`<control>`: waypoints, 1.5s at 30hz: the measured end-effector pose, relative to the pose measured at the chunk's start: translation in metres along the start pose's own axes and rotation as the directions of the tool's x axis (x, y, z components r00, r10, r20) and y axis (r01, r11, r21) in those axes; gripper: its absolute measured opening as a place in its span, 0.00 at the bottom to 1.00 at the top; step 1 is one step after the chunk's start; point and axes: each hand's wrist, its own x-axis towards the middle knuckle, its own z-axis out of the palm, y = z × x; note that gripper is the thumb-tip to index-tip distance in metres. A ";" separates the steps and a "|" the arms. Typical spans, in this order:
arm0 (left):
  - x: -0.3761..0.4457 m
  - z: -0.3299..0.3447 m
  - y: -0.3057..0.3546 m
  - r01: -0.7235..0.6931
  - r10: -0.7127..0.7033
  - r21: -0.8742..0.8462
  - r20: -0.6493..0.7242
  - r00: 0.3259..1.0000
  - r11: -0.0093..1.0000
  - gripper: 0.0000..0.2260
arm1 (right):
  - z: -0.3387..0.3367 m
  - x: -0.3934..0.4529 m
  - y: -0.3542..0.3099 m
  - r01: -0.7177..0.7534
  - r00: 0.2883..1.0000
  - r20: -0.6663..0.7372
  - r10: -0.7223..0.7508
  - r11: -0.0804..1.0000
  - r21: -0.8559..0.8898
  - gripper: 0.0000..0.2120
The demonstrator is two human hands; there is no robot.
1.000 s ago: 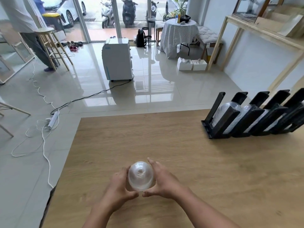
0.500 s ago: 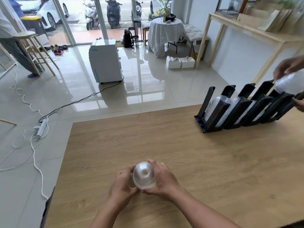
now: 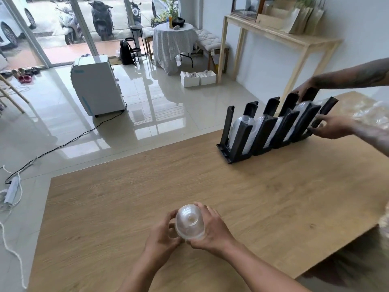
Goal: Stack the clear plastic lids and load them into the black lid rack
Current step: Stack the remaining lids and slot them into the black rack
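Left hand (image 3: 163, 239): fingers curled round the left side of the lid stack (image 3: 190, 222), like a moment ago.
Lid stack: near the table's (image 3: 105, 207) front edge, not yet loaded.
Right hand (image 3: 210, 230): fingers wrapped round the right side.
Black lid rack (image 3: 242, 140): at the far right edge. Another person's hands (image 3: 330, 129) have just reached in and put lids in a far slot, so fewer slots are left.

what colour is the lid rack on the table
Black; the lid rack shows best in the head view, with clear lids in its slots.
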 end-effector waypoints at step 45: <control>0.189 0.112 0.321 -0.152 0.190 -0.221 0.159 0.969 0.963 0.19 | -0.389 0.065 0.073 0.111 0.957 -0.271 -0.107 0.994 -0.001 0.52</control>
